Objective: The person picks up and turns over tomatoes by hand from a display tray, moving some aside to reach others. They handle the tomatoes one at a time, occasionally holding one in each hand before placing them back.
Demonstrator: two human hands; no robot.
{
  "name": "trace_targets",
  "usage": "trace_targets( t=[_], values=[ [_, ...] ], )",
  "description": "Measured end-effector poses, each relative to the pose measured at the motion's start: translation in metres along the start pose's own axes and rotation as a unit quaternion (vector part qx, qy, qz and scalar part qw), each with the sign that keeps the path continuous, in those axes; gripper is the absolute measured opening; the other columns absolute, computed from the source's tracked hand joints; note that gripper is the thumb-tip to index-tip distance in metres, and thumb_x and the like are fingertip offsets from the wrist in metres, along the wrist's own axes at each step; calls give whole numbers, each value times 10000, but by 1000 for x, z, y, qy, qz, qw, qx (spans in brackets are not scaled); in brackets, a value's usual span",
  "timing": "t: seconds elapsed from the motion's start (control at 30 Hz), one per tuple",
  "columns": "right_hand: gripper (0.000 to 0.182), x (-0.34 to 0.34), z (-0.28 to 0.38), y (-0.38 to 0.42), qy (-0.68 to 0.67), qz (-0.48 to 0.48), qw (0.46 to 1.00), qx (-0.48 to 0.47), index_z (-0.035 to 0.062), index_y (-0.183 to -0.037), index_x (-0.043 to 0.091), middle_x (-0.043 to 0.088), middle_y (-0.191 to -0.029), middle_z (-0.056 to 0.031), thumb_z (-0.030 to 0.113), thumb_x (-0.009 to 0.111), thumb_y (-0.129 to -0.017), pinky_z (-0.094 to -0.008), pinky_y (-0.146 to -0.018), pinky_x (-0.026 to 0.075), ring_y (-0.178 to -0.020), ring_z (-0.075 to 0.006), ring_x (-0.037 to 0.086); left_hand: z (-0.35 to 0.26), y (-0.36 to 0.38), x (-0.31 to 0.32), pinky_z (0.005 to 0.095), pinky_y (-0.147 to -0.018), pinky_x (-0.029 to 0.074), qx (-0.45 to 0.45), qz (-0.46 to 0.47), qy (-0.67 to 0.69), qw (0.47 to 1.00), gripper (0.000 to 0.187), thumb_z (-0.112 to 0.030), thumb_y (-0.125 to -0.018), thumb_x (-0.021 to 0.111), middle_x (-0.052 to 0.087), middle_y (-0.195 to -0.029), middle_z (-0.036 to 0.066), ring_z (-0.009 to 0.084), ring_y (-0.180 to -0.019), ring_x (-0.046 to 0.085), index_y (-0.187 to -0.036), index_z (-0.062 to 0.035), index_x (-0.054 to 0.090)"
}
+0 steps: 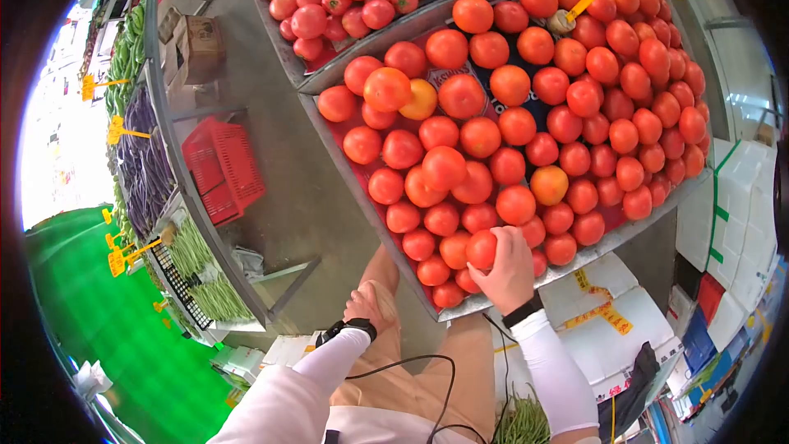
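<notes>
My right hand (507, 273) is at the near edge of a tray of tomatoes, its thumb and fingers closed around a red tomato (482, 248). More tomatoes touch it on several sides. The sloping metal tray (348, 148) holds many red tomatoes, with a yellow-orange one (549, 185) among them. My left hand (364, 304) lies on my leg, away from the tray, with nothing visible in it. A black band circles each wrist.
A second tray of tomatoes (309, 21) adjoins at the back. To the left, a stand carries eggplants (146, 164) and green beans (218, 296); a red basket (222, 166) is beside it. White foam boxes (604, 312) stand at right. A black cable (450, 370) crosses my lap.
</notes>
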State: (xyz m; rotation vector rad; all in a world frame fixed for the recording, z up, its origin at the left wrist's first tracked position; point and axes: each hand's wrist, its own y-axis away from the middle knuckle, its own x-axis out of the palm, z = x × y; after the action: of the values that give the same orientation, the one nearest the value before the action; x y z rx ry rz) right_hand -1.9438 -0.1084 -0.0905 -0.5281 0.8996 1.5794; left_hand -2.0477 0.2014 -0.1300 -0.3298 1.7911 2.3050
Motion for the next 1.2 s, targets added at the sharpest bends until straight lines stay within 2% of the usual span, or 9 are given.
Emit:
trace_targets(
  t=[0.13,0.37,0.5,0.57,0.67,0.8,0.87,1.07,1.2],
  values=[
    [769,14,24,-10,35,-42,998,26,69,-1320,508,538,-1256,-177,226,919,-690,-505,-884,497,-1096,-391,581,5,-3,8,475,-911,605,25,-17,-17,999,1150,-625,-725,820,444,-1522,273,422,-1139,668,-1579,-84,272],
    [742,29,40,-28,97,-29,995,18,83,-1347,519,541,-1254,-148,246,896,-729,-481,-846,495,-1048,-354,585,2,-1,4,483,-945,589,33,-38,-9,999,1113,-619,-747,805,408,-1577,278,444,-1199,636,-1571,-61,306],
    [745,27,31,-16,120,24,993,2,108,-1388,522,540,-1292,-137,265,875,-750,-494,-851,483,-1039,-351,583,4,0,7,490,-961,580,38,-34,-10,999,1113,-615,-750,806,405,-1580,285,452,-1212,629,-1560,-49,295],
    [855,31,24,-11,105,9,994,-9,108,-1475,474,514,-1370,-166,289,876,-743,-495,-885,480,-1065,-349,577,7,-2,13,498,-962,577,43,-39,1,998,1089,-585,-755,808,403,-1568,301,466,-1220,617,-1540,-33,294],
    [858,9,26,-12,80,21,996,-23,73,-1524,431,470,-1484,-205,321,837,-810,-497,-936,472,-1117,-384,567,3,2,7,501,-944,579,48,-44,17,998,1034,-555,-760,783,409,-1558,307,465,-1182,627,-1515,-28,314],
    [717,-33,-22,-34,54,-132,989,-28,16,-1475,470,525,-1427,-236,288,772,-884,-562,-1041,440,-1256,-454,530,1,-1,9,496,-926,582,45,-52,4,998,995,-553,-759,760,415,-1549,306,456,-1139,638,-1492,-26,341],
    [631,-60,-60,-49,87,-171,981,5,-1,-1403,509,558,-1367,-245,202,777,-870,-550,-1054,448,-1254,-457,540,0,-3,17,486,-905,586,44,-77,-8,996,972,-555,-764,747,434,-1533,296,450,-1116,647,-1483,-24,364],
    [654,-65,-97,-63,150,-53,987,5,33,-1367,516,577,-1239,-198,211,818,-814,-527,-928,495,-1166,-412,580,-6,-3,12,495,-865,587,39,-70,-6,997,937,-546,-769,736,445,-1531,297,440,-1084,653,-1469,-23,396],
    [659,-50,-85,-64,158,-89,983,35,36,-1374,518,575,-1267,-195,222,815,-816,-519,-938,492,-1178,-410,577,-3,-8,26,499,-856,587,52,-109,-8,993,916,-540,-770,734,456,-1512,291,445,-1079,650,-1462,-29,420]
  ],
)
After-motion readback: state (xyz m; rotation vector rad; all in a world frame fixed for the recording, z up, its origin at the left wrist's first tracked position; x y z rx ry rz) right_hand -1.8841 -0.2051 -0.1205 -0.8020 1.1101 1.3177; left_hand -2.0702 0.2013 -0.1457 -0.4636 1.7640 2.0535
